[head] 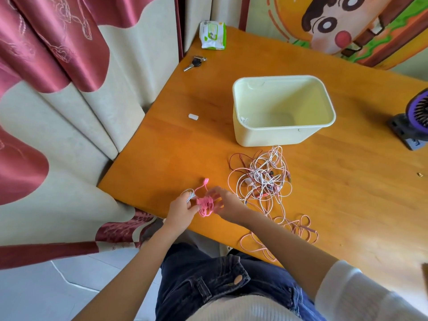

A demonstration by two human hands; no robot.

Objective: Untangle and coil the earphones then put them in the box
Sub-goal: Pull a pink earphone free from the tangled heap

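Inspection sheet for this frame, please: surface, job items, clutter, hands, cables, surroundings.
Surface: orange wooden table.
Job's things: pale box, open, something white in its near-left corner; pink earphones bunched between the hands.
Clutter: wipes pack, keys, small white piece, purple fan.
Grippers: left hand and right hand both grip the pink earphones; left also holds white cable loops.
Cables: earphone tangle in front of the box, strands reaching the near table edge.
Surroundings: curtain, cartoon panel.
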